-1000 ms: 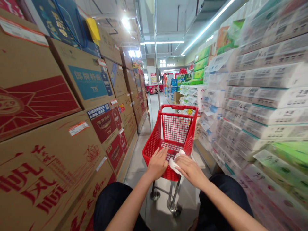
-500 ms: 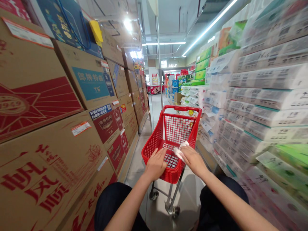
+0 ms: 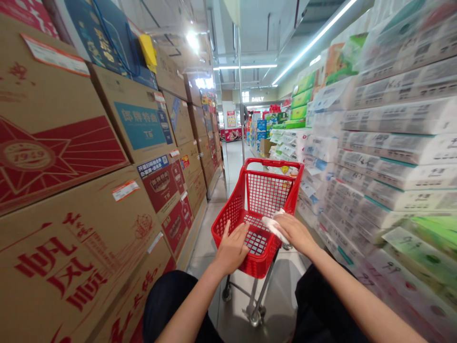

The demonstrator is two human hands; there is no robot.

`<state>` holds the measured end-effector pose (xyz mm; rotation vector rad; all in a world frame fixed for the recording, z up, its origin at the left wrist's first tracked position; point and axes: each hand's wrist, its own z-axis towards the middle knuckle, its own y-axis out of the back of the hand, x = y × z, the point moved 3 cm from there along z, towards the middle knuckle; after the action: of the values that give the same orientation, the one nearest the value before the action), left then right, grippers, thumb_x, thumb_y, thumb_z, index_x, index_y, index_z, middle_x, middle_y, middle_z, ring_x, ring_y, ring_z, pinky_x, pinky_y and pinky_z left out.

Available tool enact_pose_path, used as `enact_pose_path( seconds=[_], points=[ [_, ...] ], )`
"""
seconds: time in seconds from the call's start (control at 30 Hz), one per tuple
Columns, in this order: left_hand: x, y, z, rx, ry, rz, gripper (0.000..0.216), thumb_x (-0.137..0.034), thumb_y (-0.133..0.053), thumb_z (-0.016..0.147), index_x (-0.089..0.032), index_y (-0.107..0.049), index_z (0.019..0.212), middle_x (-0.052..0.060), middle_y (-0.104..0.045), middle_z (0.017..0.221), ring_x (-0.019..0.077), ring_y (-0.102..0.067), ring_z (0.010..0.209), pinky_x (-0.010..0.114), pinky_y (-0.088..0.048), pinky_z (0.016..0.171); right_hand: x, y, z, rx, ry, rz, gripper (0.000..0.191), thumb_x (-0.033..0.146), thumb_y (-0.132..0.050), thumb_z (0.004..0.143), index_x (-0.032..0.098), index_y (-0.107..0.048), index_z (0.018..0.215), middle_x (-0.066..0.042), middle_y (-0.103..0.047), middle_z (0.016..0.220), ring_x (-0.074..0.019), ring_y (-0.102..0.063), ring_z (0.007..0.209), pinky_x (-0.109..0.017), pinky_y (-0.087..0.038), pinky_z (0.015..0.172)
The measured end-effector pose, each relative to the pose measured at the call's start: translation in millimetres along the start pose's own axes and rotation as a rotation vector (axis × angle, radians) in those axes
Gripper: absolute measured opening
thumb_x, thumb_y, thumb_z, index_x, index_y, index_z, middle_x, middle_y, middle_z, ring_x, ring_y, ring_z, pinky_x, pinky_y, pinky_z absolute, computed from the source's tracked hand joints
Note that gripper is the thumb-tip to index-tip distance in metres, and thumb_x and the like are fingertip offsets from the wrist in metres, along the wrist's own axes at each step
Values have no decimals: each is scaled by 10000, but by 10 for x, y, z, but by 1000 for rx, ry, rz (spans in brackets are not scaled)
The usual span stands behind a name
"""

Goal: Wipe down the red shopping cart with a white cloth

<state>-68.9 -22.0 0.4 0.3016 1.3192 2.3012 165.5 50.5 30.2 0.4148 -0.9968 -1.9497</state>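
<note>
A red plastic shopping cart (image 3: 259,264) with lattice walls stands right in front of me, its basket bare inside. My left hand (image 3: 232,247) lies over the basket's near left rim, fingers stretched and apart, holding nothing. On the right side wall, my right hand (image 3: 294,232) is closed around a crumpled white cloth (image 3: 274,226) that may be a tissue. The cloth sticks out past the fingertips against the rim. Part of the right rim is hidden behind that hand.
Brown cartons (image 3: 82,238) are stacked along the left side. White packs of paper (image 3: 385,166) pile up on the right, near my arm. A clear panel and a metal pole (image 3: 242,119) stand beyond the cart. My knees (image 3: 174,305) flank the cart's wheels.
My right hand and the cloth have shifted slightly right along the rim. The fingers of my left hand have spread wider. In view, the cart sits slightly farther right.
</note>
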Motion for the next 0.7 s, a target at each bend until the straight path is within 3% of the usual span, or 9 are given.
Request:
enact_pose_path(
  seconds=[0.07,0.13,0.23,0.37,0.43,0.6,0.7],
  points=[
    [-12,-15,14,-12,5,7,686,-109,-375,848,-154,-321,1530,74,-455,1526,193,-401,1427,535,-65,1255,-103,-6,25,-25,-66,-31,316,350,-388,1034,219,-671,1087,-80,-716,1084,-231,-651,1057,-483,-426,1096],
    [-4,-39,25,-34,18,24,681,-105,-383,840,-152,-346,1518,74,-478,1509,198,-423,1414,532,-84,1255,-36,-46,24,-46,-125,-44,314,339,-383,1034,212,-671,1038,-88,-716,1042,-236,-656,1021,-478,-455,1059],
    [29,-73,18,-69,70,57,661,-109,-399,843,-177,-383,1500,66,-502,1490,216,-467,1381,542,-149,1240,321,-140,-35,-86,-157,-47,284,308,-400,1029,204,-664,1029,-102,-712,1044,-250,-647,1037,-461,-494,1000],
    [49,-83,-21,-82,153,95,615,-169,-440,884,-227,-398,1494,65,-498,1492,248,-552,1295,542,-291,1181,892,-276,-188,-80,-46,-1,230,257,-450,1010,211,-661,1092,-88,-717,1083,-234,-643,1077,-468,-438,1087],
    [36,-76,-26,-89,159,104,601,-212,-465,902,-237,-396,1498,72,-492,1496,259,-588,1246,523,-349,1146,1021,-308,-264,-57,5,25,245,251,-460,1007,219,-647,1161,-82,-720,1114,-226,-641,1102,-463,-432,1102],
    [-2,-115,36,-60,237,153,621,-254,-499,888,-182,-412,1498,151,-460,1511,278,-697,1021,464,-516,960,761,-221,-360,28,114,32,338,341,-465,1016,232,-580,1314,-73,-682,1255,-234,-552,1280,-498,-360,1166],
    [-63,-181,99,-5,289,185,629,-343,-503,916,-147,-403,1506,225,-454,1496,289,-728,853,452,-570,794,481,-135,-360,53,69,13,359,354,-443,1023,249,-568,1342,-61,-659,1303,-233,-482,1359,-543,-281,1203]
  ],
)
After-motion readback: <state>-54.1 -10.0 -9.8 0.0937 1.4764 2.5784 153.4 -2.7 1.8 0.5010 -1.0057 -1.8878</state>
